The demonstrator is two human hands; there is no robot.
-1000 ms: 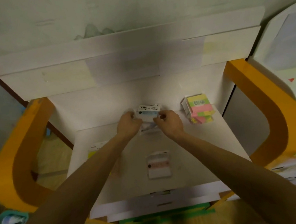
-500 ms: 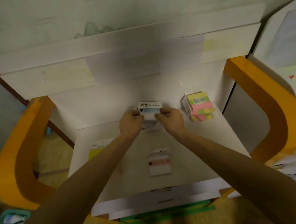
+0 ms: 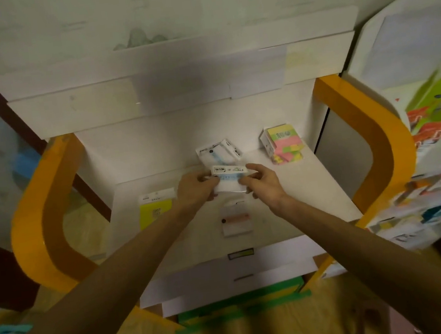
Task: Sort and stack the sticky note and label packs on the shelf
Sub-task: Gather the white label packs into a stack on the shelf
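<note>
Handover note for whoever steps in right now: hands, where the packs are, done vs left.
Left hand and right hand both pinch one blue-striped label pack, held just above the shelf at centre.
More blue-striped packs lie in a loose pile behind it, near the back wall.
Multicolour sticky note stack stands back right and looks sorted.
Yellow pack lies at the left, partly hidden by the left forearm.
Pink-striped pack lies alone, front centre.
Left: set the held pack on its matching pile, square that pile, then place the yellow and pink packs.
</note>
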